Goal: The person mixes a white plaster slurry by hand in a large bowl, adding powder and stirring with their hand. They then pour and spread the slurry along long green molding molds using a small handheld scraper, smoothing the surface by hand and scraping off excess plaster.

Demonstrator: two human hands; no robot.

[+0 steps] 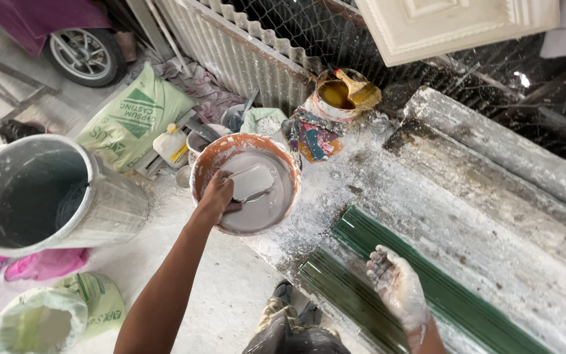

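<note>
Centre of the frame: one orange basin (206, 162), rim crusted white, filled with smooth grey-white plaster slurry. In it, one flat scoop (251, 181) coated in the same mix, blade lying low on the surface, apparently angled so as to lift a load. Left hand (218, 195) closed around the scoop's handle at the basin's near-left rim, arm reaching up from the lower middle of the frame.

Lower right: right hand (397, 286), caked white, fingers spread and loose, holding nothing, resting on or hovering just over a long green ribbed mould (427, 282); contact not clear. Two green strips side by side, running diagonally from mid-frame toward the lower right corner, laid flat on the plaster-splashed bench (492, 216), probably so a pour stays level. Basin set at the bench's left end, within reach of both hands.

Further out, upper centre: one tin (332, 98) of yellowish liquid with one broad brush (361, 92) propped across its mouth, bristles kept over the liquid rather than on the bench. Left edge: one big grey bucket (40, 196), tipped toward the camera. Behind it, upper left, one green printed sack (135, 115) leaning by a small white jug (170, 145). Lower left corner: one more open sack (47, 321). Top right: one cream moulded panel (456, 26) hanging before wire mesh.
</note>
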